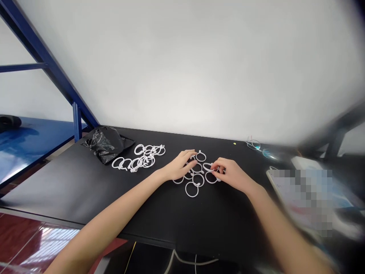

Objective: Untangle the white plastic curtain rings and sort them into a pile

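Two clusters of rings on one black tabletop point(222, 213), smooth with a dull sheen.

Item: white rings point(192, 196), nearer cluster. Thin, round, plastic-looking, each visible tab a small knob on the rim. Location: mid-table, between and under the two hands, some overlapping.

Bearing: most lie flat, faces up; being circular, these have no long axis. Tabs point various ways: the ring farthest off has its tab toward the wall point(199, 68), the nearest ring toward the right and away from the person. One tilted ring point(203, 166) shows as a narrow oval, its long axis running left to right.

Item: right hand point(231, 173). Fingers curled, thumb and fingertips drawn together on the tilted ring's rim.

Item: left hand point(179, 166). Palm down over the cluster's left side, thumb and fingers parted; whether it has hold of a ring I cannot tell.

Item: second cluster point(137, 163), same white sort, looser and tangled, left of the hands.

Item: black plastic bag point(107, 144), crumpled, glossy, beside that cluster.

Item: blue frame point(61, 76), straight bars, smooth painted look, at far left.

Item: spectacles point(257, 147), thin-rimmed, blue-glinting, near the wall.
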Action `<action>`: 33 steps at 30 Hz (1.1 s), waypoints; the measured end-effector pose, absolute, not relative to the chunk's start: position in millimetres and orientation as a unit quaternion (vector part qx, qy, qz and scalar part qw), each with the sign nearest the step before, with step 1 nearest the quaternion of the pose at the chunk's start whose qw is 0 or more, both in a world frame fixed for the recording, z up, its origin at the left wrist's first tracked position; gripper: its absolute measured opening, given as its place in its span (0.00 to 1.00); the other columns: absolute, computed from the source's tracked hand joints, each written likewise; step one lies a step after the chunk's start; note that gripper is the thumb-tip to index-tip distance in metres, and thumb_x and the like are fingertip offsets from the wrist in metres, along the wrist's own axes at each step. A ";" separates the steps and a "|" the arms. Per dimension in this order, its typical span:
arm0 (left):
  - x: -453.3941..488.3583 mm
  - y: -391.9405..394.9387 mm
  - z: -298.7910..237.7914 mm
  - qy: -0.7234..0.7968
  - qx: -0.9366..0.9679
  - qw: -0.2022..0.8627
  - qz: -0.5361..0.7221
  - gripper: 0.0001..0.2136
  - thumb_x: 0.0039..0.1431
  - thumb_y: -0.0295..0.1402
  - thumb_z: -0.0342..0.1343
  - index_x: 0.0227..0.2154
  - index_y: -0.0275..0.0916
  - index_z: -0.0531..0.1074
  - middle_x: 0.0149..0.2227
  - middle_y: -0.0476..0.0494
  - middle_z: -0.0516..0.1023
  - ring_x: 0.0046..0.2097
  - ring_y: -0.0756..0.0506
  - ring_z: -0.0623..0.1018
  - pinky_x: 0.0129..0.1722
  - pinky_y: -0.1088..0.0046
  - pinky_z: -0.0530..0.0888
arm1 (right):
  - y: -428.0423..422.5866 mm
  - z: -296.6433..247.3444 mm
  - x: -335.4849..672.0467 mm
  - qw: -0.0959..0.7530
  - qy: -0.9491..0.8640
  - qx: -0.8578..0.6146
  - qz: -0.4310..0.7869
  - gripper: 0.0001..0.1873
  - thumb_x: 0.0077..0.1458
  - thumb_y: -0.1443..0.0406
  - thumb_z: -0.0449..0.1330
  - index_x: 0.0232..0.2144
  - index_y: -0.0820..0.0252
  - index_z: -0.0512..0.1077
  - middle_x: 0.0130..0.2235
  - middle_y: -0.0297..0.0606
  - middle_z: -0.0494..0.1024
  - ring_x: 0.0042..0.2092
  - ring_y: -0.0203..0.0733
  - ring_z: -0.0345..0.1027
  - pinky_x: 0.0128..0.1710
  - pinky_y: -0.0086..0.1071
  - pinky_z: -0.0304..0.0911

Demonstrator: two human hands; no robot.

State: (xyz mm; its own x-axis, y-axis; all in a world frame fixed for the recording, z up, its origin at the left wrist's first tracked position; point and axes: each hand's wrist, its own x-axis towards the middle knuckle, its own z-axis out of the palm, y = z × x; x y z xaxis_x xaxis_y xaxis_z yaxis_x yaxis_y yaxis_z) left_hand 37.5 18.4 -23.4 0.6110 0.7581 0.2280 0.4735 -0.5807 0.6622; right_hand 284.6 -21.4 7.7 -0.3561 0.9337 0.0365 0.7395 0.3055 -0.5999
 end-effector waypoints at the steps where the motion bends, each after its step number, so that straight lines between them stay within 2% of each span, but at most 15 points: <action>1: 34.8 20.3 -24.0 0.368 0.846 0.273 0.272 0.18 0.69 0.37 0.42 0.57 0.40 0.63 0.61 0.38 0.66 0.63 0.43 0.64 0.63 0.61 0.63 | -20.8 7.8 284.5 0.205 -0.784 -0.535 0.239 0.07 0.55 0.62 0.57 0.29 0.57 0.74 0.31 0.35 0.72 0.29 0.37 0.65 0.30 0.32 0.61; 3: 28.6 26.1 -24.7 0.381 0.843 0.250 0.284 0.16 0.66 0.28 0.42 0.54 0.38 0.66 0.56 0.40 0.72 0.58 0.45 0.70 0.60 0.64 0.66 | -19.9 8.4 283.8 0.232 -0.780 -0.538 0.218 0.08 0.56 0.61 0.57 0.29 0.57 0.74 0.29 0.34 0.72 0.29 0.37 0.65 0.30 0.32 0.60; 5: 23.7 33.0 -24.0 0.390 0.849 0.235 0.269 0.17 0.61 0.23 0.44 0.50 0.38 0.69 0.51 0.42 0.76 0.54 0.45 0.73 0.57 0.65 0.69 | -19.5 8.4 282.3 0.265 -0.770 -0.543 0.204 0.09 0.56 0.60 0.57 0.29 0.57 0.74 0.28 0.35 0.72 0.28 0.38 0.64 0.29 0.32 0.60; 10: 22.4 46.5 -17.6 0.375 0.870 0.219 0.232 0.12 0.57 0.24 0.50 0.42 0.38 0.74 0.45 0.43 0.78 0.49 0.44 0.76 0.52 0.66 0.71 | -19.5 1.4 275.7 0.317 -0.730 -0.573 0.196 0.13 0.56 0.55 0.58 0.28 0.58 0.74 0.24 0.35 0.73 0.24 0.38 0.62 0.25 0.32 0.58; 14: 25.6 50.4 -12.0 0.363 0.885 0.210 0.201 0.08 0.59 0.28 0.52 0.37 0.39 0.76 0.42 0.42 0.76 0.46 0.44 0.76 0.49 0.67 0.72 | -14.1 -4.7 268.1 0.272 -0.750 -0.587 0.140 0.12 0.59 0.58 0.54 0.32 0.58 0.74 0.24 0.35 0.74 0.25 0.38 0.64 0.27 0.31 0.60; 18: 26.6 53.5 -5.4 0.357 0.897 0.202 0.164 0.08 0.58 0.32 0.55 0.38 0.39 0.77 0.40 0.41 0.74 0.44 0.42 0.75 0.45 0.67 0.72 | -4.0 -0.2 258.8 0.206 -0.779 -0.580 0.117 0.06 0.55 0.65 0.57 0.33 0.56 0.74 0.29 0.34 0.77 0.29 0.38 0.67 0.29 0.30 0.57; 21: 27.7 54.5 -0.2 0.349 0.904 0.201 0.141 0.09 0.56 0.30 0.56 0.39 0.39 0.77 0.40 0.41 0.73 0.42 0.43 0.75 0.43 0.67 0.72 | 1.5 7.7 251.0 0.155 -0.798 -0.573 0.102 0.09 0.53 0.69 0.58 0.37 0.56 0.74 0.31 0.35 0.76 0.31 0.39 0.67 0.28 0.29 0.54; 26: 31.2 47.7 4.3 0.335 0.908 0.204 0.146 0.12 0.54 0.27 0.54 0.42 0.38 0.75 0.40 0.42 0.74 0.41 0.44 0.75 0.43 0.69 0.72 | 8.1 15.5 243.8 0.091 -0.815 -0.567 0.078 0.07 0.52 0.73 0.56 0.28 0.58 0.71 0.30 0.37 0.73 0.31 0.40 0.66 0.27 0.30 0.50; 30: 33.6 42.5 4.7 0.337 0.905 0.211 0.148 0.11 0.54 0.35 0.58 0.40 0.38 0.75 0.40 0.42 0.74 0.42 0.43 0.75 0.42 0.69 0.72 | 14.3 14.0 247.2 0.073 -0.821 -0.560 0.082 0.07 0.50 0.74 0.57 0.25 0.58 0.68 0.30 0.36 0.71 0.32 0.40 0.66 0.28 0.30 0.51; 33: 35.8 42.7 4.4 0.339 0.905 0.213 0.142 0.12 0.53 0.39 0.60 0.38 0.38 0.76 0.40 0.42 0.74 0.41 0.43 0.75 0.40 0.69 0.72 | 16.2 13.2 252.6 0.088 -0.817 -0.562 0.090 0.07 0.54 0.72 0.57 0.26 0.58 0.67 0.32 0.37 0.71 0.31 0.39 0.66 0.29 0.30 0.53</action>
